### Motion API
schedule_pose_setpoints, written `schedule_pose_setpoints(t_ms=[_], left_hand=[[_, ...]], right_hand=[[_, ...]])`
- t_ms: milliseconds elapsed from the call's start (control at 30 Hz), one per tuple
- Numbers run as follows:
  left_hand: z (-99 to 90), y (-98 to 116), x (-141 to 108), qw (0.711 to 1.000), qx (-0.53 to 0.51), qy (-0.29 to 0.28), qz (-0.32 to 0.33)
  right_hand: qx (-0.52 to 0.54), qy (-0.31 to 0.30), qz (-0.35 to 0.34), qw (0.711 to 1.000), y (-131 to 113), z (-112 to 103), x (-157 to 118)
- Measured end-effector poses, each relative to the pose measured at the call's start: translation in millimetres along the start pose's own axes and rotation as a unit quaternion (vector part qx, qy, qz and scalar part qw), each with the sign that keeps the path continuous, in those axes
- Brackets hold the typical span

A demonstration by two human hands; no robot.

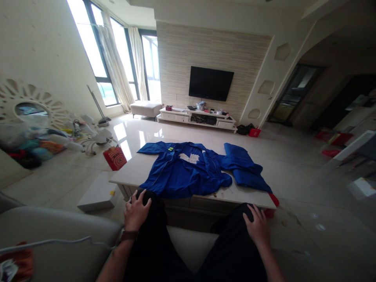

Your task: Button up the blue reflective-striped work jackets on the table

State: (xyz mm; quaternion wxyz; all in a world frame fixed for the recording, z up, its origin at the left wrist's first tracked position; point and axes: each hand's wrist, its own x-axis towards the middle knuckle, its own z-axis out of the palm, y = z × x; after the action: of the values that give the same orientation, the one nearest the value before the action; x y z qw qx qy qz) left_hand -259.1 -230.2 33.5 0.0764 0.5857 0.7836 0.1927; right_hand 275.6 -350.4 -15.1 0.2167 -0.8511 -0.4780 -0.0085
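My left hand rests on my left knee with its fingers spread, and a brown band circles that wrist. On the other knee lies my right hand, fingers also apart and holding nothing. In front of both knees, a blue jacket is spread over the low white table, one sleeve stretched to the left. Whitish pieces of paper or cloth lie on the jacket near its collar. To its right sits a folded blue garment, reaching the table's right end.
A white box and a red patterned bag stand on the floor left of the table. Grey sofa seating is at my left, with a pale cable across it. A TV cabinet runs along the far wall.
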Motion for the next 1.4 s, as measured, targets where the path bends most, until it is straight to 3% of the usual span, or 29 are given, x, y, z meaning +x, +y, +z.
schedule_pose_setpoints(t_ms=[1400], left_hand=[[-5.6, 3.6, -2.0, 1.0, -0.005, -0.002, -0.002]], right_hand=[[0.003, -0.01, 0.01, 1.0, -6.5, -6.5, -1.9]])
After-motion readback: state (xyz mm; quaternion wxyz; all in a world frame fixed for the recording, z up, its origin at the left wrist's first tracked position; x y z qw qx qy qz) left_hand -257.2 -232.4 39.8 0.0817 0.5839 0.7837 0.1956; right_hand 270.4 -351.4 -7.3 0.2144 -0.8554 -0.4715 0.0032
